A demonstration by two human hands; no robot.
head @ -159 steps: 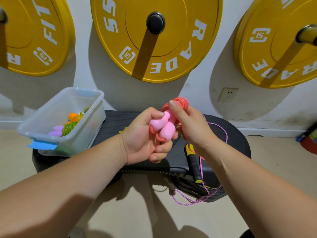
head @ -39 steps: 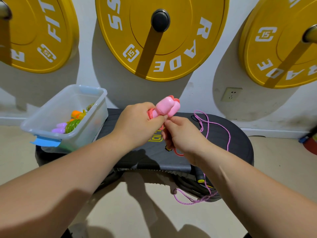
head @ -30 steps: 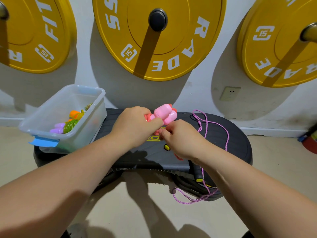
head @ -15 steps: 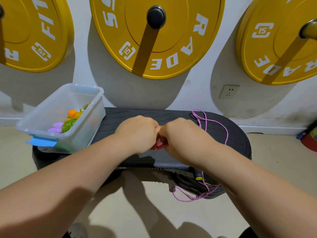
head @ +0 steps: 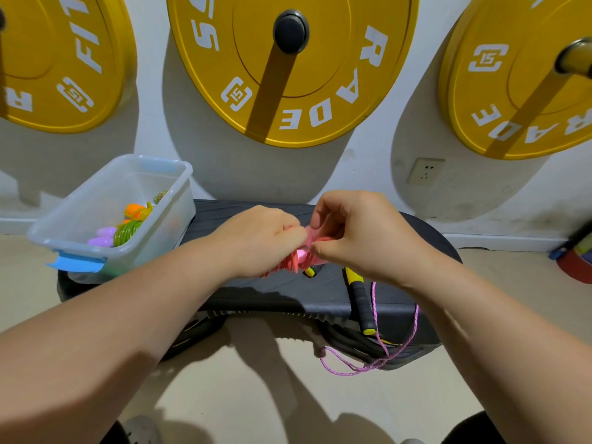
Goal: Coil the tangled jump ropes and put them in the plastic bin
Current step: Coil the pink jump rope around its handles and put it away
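Both hands meet over the black step platform (head: 429, 238) around a coiled red jump rope with pink handles (head: 301, 257), which is mostly hidden between them. My left hand (head: 259, 238) grips the bundle from the left. My right hand (head: 355, 232) pinches its top with thumb and fingers. A clear plastic bin (head: 80, 248) stands on the platform's left end and holds a green coiled rope with purple and orange handles (head: 128, 227). A black rope with yellow-tipped handles (head: 360, 299) and a thin purple cord (head: 381, 347) lie at the platform's front right.
Three yellow weight plates (head: 291, 68) hang on the white wall behind. A wall socket (head: 425, 170) sits at the right. Beige floor (head: 256, 379) spreads in front of the platform. A red round object (head: 576, 264) lies at the far right edge.
The pink-handled rope came down from chest height to just above the platform. My hands closed together around it, and my right fingers have now lifted to pinch its top.
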